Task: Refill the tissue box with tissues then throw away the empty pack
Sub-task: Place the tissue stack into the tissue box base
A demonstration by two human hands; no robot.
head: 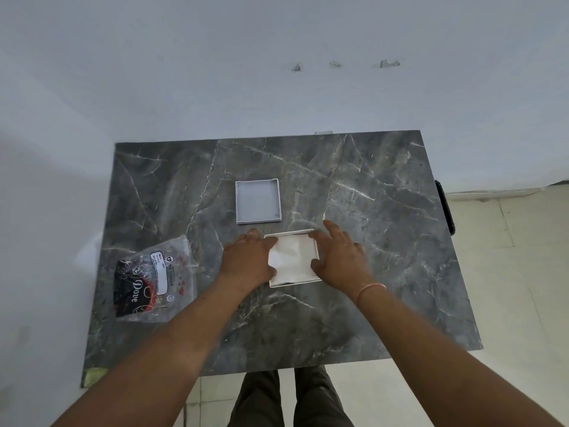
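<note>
A white square tissue box [311,282] lies open at the middle of the grey marble table [385,241], filled with white tissues [294,257]. My left hand [248,261] rests flat on the box's left side, fingers on the tissues. My right hand [340,257] lies on the box's right rim, fingers spread. The box's grey lid [258,201] lies upturned just behind the box. The empty clear plastic pack [152,280] with black and red print lies flat at the table's left.
A white wall runs behind and to the left of the table. A dark object [445,208] sticks out past the table's right edge. Pale floor tiles [517,288] lie to the right, and my legs [292,399] stand at the front edge.
</note>
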